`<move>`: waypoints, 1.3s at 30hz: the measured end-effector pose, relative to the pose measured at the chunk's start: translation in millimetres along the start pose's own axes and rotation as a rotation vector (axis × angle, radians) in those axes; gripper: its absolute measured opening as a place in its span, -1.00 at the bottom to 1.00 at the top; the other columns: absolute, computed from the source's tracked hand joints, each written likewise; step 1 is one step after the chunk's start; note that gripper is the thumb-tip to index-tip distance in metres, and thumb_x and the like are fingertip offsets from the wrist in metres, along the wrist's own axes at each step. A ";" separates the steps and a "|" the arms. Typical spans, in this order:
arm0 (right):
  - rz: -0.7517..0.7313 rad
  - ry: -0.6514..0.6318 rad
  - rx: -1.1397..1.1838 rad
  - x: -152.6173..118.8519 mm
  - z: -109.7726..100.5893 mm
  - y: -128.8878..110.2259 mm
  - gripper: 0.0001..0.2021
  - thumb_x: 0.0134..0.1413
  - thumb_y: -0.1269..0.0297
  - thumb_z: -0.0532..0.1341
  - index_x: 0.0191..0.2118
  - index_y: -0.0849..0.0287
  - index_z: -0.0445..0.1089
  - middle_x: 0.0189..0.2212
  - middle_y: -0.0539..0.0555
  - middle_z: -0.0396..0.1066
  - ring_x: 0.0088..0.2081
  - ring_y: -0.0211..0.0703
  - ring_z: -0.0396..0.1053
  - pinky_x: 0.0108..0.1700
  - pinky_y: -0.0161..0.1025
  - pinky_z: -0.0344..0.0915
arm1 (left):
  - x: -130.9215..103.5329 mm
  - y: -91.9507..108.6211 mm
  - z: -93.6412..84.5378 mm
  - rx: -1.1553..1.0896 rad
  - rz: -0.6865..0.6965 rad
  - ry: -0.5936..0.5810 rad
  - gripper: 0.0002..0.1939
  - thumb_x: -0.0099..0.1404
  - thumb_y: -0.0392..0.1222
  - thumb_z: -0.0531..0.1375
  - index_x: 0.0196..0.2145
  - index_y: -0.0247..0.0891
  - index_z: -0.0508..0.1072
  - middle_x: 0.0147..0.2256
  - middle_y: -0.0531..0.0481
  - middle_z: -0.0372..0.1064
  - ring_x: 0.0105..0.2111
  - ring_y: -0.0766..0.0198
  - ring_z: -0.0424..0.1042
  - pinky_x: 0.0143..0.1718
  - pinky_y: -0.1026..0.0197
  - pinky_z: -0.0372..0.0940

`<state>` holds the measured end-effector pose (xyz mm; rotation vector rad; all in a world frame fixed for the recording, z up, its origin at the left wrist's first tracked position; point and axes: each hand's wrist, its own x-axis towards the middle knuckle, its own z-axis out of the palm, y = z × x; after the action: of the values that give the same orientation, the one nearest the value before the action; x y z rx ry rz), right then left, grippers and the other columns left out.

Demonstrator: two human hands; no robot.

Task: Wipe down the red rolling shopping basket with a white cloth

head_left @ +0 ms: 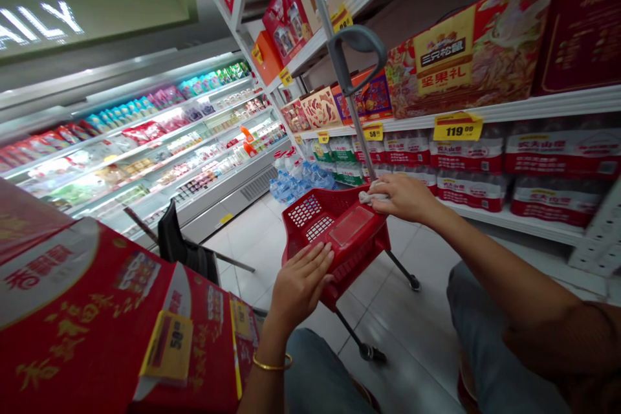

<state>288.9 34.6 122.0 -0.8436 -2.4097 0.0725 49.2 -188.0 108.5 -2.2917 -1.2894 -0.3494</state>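
A small red plastic shopping cart (356,233) stands on the tiled floor in front of me, on thin dark legs with casters. My left hand (305,278) lies flat along the cart's near left rim, fingers stretched out. At the cart's right rim, my right hand (405,197) has its fingers closed on a pale crumpled cloth (372,196), pressed against the base of a metal pole. That pole (356,126) rises from the cart and carries a grey loop handle (361,45). The part of the basket that I can see holds nothing.
Red cartons (87,297) with yellow price tags stand close on my left. Shelves on the right hold gift boxes (475,45) and packs of bottled water (466,162). Blue water bottles (303,174) stand on the floor behind the cart. A black chair (182,246) and a lit cooler (145,142) are further left.
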 end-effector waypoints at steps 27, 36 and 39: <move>0.059 0.718 0.198 -59.4 50.9 -74.5 -0.70 0.17 0.18 0.19 -0.01 0.08 0.50 -0.02 0.17 0.47 -0.02 0.00 0.41 0.03 -0.06 0.35 | 47.0 0.9 -0.7 -0.245 -0.186 -0.324 -0.03 0.33 0.42 -0.30 0.38 -0.46 -0.14 0.36 -0.39 -0.16 0.38 0.00 -0.17 0.35 -0.14 -0.08; -0.045 0.910 0.268 -88.3 133.8 -137.9 -0.62 0.09 0.15 0.28 0.06 -0.20 0.41 0.19 0.08 0.25 0.33 0.29 0.00 0.17 0.39 0.20 | 43.2 1.8 -6.0 -0.396 -0.140 -0.326 0.13 0.16 0.57 -0.23 0.36 -0.44 -0.03 0.36 -0.41 -0.14 0.38 -0.10 -0.15 0.35 -0.21 -0.12; -0.072 0.879 0.233 -85.2 142.3 -130.8 -0.62 0.08 0.16 0.29 0.04 -0.28 0.42 0.16 0.03 0.30 0.33 0.26 -0.01 0.18 0.36 0.20 | 46.6 2.8 -9.9 -0.400 -0.112 -0.319 0.12 0.15 0.58 -0.19 0.34 -0.40 0.04 0.33 -0.41 -0.03 0.36 -0.12 -0.07 0.34 -0.21 -0.10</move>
<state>193.3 -100.8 -8.9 -0.5190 -1.5620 -0.0407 76.1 -160.4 136.8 -2.6986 -1.6310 -0.3106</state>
